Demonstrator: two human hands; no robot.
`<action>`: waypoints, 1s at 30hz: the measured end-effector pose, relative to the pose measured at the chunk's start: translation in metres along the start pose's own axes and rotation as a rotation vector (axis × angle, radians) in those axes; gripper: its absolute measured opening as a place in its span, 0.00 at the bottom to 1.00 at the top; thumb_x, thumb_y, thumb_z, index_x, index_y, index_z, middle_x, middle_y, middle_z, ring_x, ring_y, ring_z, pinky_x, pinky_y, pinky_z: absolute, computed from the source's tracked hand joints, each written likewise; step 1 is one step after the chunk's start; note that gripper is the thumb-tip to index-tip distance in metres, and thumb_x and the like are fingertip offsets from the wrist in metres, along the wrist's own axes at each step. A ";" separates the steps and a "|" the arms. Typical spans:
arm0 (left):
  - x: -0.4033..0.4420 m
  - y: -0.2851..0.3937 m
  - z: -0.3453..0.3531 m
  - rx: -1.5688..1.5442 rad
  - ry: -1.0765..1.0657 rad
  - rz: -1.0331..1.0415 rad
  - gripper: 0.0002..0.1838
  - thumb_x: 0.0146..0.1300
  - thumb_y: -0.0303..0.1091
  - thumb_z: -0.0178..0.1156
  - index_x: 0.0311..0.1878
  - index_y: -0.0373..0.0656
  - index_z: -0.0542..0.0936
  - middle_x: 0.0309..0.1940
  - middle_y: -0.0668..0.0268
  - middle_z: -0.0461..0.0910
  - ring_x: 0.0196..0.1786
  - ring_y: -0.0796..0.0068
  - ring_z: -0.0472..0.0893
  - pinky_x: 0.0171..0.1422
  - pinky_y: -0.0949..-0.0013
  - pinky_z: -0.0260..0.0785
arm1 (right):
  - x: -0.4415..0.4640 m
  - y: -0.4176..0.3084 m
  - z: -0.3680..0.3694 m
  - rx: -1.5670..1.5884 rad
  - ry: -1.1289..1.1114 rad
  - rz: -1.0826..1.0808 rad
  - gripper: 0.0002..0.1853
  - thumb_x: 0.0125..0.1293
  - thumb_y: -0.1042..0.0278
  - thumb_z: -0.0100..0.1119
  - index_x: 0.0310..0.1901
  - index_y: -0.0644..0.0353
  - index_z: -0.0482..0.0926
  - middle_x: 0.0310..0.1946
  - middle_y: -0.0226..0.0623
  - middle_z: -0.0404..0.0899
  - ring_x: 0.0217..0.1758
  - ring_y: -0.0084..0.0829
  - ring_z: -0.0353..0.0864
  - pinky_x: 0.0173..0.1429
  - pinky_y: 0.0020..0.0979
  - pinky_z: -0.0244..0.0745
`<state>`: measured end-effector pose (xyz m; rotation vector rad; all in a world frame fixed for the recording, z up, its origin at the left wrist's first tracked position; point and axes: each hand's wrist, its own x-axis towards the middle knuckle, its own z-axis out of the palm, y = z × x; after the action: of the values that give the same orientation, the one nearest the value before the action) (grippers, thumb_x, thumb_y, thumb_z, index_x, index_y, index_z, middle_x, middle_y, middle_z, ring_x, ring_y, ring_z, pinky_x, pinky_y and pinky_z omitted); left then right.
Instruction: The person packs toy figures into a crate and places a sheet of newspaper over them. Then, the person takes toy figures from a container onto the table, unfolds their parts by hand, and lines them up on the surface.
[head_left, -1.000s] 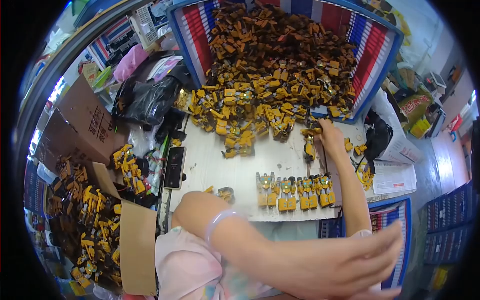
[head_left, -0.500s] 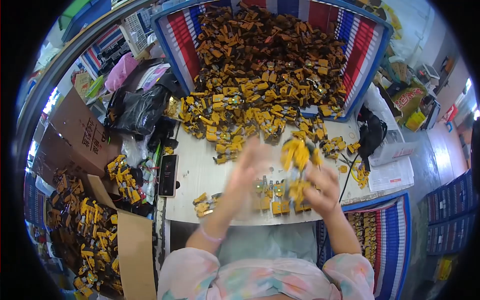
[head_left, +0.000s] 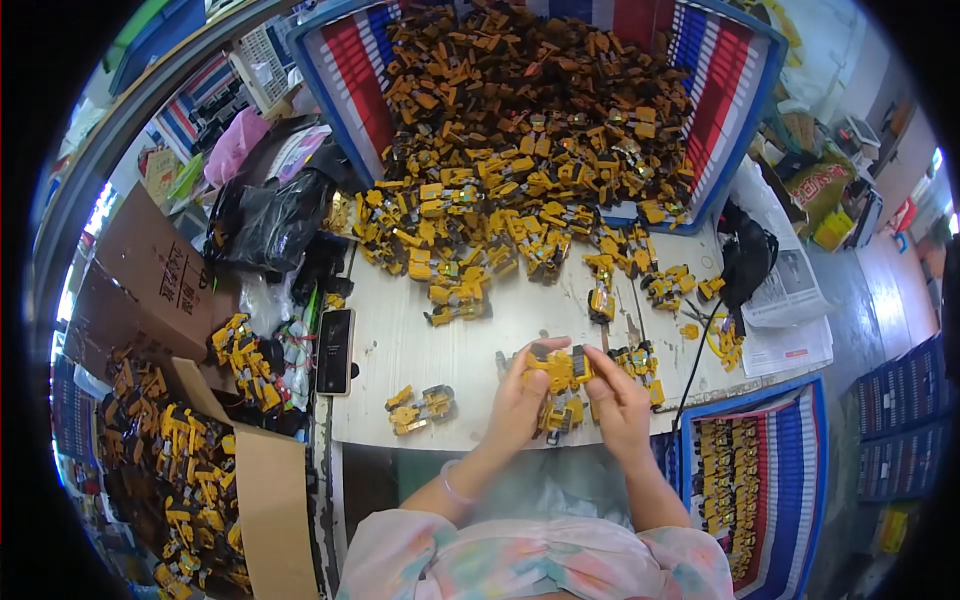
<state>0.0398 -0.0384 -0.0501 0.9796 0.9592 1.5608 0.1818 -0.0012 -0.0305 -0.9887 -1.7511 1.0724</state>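
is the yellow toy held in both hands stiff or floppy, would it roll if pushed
The yellow toy is probably fairly stiff, given its blocky, plastic-looking parts. Its uneven, angular outline suggests it would slide or catch, not roll.

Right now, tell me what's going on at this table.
A person's left hand and right hand hold a yellow toy figure between them, near the front edge of the white table. More figures lie heaped in the striped crate and spill onto the table. A phone lies toward the left.
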 end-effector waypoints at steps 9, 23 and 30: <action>-0.015 -0.028 0.010 0.412 0.145 0.240 0.39 0.63 0.46 0.51 0.68 0.35 0.46 0.67 0.54 0.44 0.68 0.66 0.52 0.69 0.64 0.45 | -0.010 0.004 0.020 -0.249 0.180 -0.355 0.23 0.50 0.74 0.66 0.49 0.65 0.73 0.41 0.43 0.79 0.44 0.34 0.79 0.49 0.28 0.73; -0.010 0.005 -0.012 0.214 -0.071 0.016 0.25 0.61 0.33 0.49 0.62 0.39 0.59 0.53 0.58 0.67 0.53 0.72 0.68 0.59 0.70 0.60 | 0.015 0.016 -0.007 0.060 -0.261 -0.003 0.20 0.66 0.67 0.49 0.57 0.66 0.66 0.39 0.34 0.76 0.40 0.23 0.73 0.45 0.23 0.68; -0.014 0.009 -0.011 0.395 -0.062 -0.110 0.21 0.67 0.40 0.43 0.59 0.39 0.63 0.51 0.58 0.66 0.55 0.69 0.66 0.63 0.69 0.54 | 0.005 0.007 0.000 0.644 -0.172 0.245 0.26 0.63 0.73 0.53 0.62 0.63 0.59 0.41 0.35 0.75 0.42 0.19 0.72 0.48 0.18 0.65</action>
<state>0.0289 -0.0549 -0.0471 1.2169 1.2850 1.2657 0.1814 0.0057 -0.0356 -0.7199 -1.2808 1.7760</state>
